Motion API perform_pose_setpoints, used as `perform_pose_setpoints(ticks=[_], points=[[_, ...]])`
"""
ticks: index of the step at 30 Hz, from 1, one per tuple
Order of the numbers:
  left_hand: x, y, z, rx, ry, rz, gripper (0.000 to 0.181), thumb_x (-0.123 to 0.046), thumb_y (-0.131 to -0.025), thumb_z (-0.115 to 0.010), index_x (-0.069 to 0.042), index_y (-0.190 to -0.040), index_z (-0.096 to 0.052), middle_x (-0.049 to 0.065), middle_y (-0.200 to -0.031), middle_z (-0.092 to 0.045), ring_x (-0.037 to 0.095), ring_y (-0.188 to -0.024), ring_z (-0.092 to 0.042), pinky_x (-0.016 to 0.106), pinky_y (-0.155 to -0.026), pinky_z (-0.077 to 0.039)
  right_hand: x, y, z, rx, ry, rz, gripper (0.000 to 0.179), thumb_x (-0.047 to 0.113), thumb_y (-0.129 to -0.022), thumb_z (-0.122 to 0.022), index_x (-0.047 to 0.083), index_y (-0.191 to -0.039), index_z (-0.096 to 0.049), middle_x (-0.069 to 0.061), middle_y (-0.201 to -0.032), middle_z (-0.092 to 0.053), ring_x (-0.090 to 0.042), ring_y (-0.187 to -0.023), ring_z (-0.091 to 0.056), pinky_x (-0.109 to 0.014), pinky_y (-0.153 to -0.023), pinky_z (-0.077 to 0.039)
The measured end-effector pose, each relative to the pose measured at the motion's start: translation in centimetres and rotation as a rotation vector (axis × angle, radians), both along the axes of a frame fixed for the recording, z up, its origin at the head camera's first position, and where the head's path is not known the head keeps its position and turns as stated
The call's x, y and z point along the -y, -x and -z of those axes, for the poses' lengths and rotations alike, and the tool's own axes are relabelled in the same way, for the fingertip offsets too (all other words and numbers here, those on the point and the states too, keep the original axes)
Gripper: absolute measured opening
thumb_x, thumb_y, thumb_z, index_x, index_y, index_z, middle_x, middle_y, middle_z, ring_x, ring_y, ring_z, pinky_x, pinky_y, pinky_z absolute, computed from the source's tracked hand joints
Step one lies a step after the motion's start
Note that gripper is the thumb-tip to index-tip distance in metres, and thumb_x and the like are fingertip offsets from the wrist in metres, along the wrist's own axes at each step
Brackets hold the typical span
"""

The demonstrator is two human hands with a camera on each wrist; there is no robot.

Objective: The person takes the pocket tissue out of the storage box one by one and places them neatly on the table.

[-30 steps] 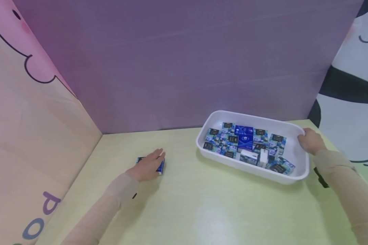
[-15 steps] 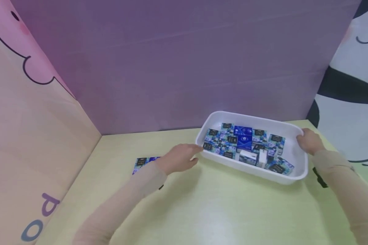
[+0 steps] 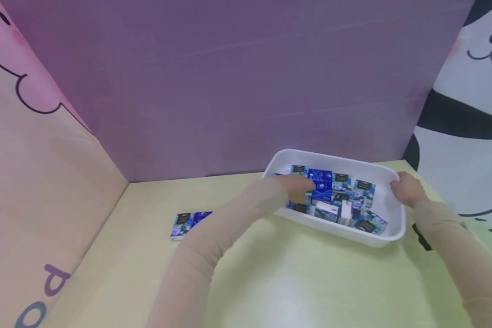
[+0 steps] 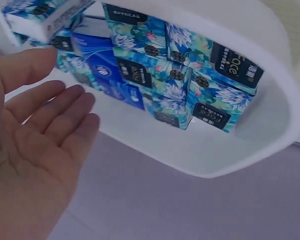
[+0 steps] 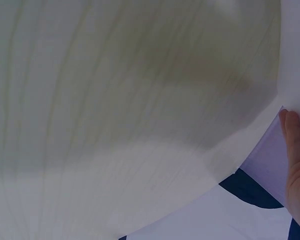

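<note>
My left hand (image 3: 298, 186) hovers over the left part of a white plastic tray (image 3: 378, 239), and holds nothing. In the left wrist view its fingers (image 4: 72, 112) are relaxed and slightly bent, apart from the packs. Inside the tray lie several small tissue packs, some with blue floral print (image 3: 364, 187), others plain dark blue (image 3: 321, 191). Two packs with white sides (image 3: 326, 211) stand on edge near the front wall. My right hand (image 3: 410, 189) grips the tray's right rim. In the right wrist view only part of that hand (image 5: 297, 155) shows.
On the table (image 3: 246, 282), left of the tray, a floral tissue pack (image 3: 182, 225) lies beside a blue one (image 3: 201, 217), partly hidden by my left sleeve. A purple backdrop (image 3: 229, 91) rises behind; printed panels stand at both sides.
My left hand has left the packs on the table and moved right, over the tray. The floral and blue packs there are now uncovered. My right hand keeps its grip on the rim.
</note>
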State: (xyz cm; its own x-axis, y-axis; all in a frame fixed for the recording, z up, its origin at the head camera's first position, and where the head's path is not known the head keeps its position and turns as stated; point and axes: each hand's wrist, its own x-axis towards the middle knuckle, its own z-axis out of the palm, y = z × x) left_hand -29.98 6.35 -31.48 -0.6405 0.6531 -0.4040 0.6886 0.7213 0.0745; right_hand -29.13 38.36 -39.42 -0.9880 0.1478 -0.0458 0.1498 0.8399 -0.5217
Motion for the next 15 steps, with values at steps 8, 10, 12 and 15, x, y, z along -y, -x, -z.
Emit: perform_pose_setpoints(ticks=[8, 10, 12, 15], points=[[-2.8, 1.4, 1.8, -0.062, 0.028, -0.01, 0.042, -0.006, -0.094, -0.045, -0.021, -0.133, -0.046, -0.005, -0.135, -0.05, 0.01, -0.124, -0.045, 0.021, -0.107, -0.033, 0.5, 0.2, 0.4, -0.003, -0.011, 0.007, 0.053, 0.015, -0.09, -0.03, -0.024, -0.125, -0.027, -0.04, -0.107, -0.047, -0.049, -0.092, -0.053, -0.055, -0.081, -0.047], [-3.0, 1.5, 2.2, -0.047, 0.008, -0.07, 0.039, -0.008, -0.094, -0.046, -0.024, -0.13, -0.049, -0.007, -0.131, -0.052, 0.008, -0.12, -0.047, 0.021, -0.105, -0.035, 0.5, 0.3, 0.4, -0.007, -0.016, 0.011, 0.053, 0.015, -0.09, -0.03, -0.024, -0.126, -0.027, -0.04, -0.108, -0.046, -0.049, -0.093, -0.052, -0.055, -0.083, -0.046], [-3.1, 1.5, 2.4, -0.029, -0.035, -0.126, 0.037, -0.011, -0.094, -0.047, -0.026, -0.127, -0.05, -0.008, -0.129, -0.053, 0.008, -0.118, -0.048, 0.023, -0.105, -0.036, 0.4, 0.4, 0.4, -0.012, -0.022, 0.017, 0.053, 0.015, -0.09, -0.029, -0.024, -0.125, -0.027, -0.04, -0.108, -0.046, -0.049, -0.094, -0.052, -0.056, -0.084, -0.045], [-3.4, 1.4, 2.6, -0.026, -0.084, -0.138, 0.04, -0.011, -0.092, -0.05, -0.026, -0.129, -0.049, -0.007, -0.133, -0.051, 0.009, -0.122, -0.045, 0.026, -0.108, -0.033, 0.0, 0.2, 0.2, -0.02, -0.034, 0.021, 0.052, 0.014, -0.09, -0.03, -0.024, -0.125, -0.028, -0.04, -0.109, -0.045, -0.051, -0.095, -0.051, -0.058, -0.086, -0.044]])
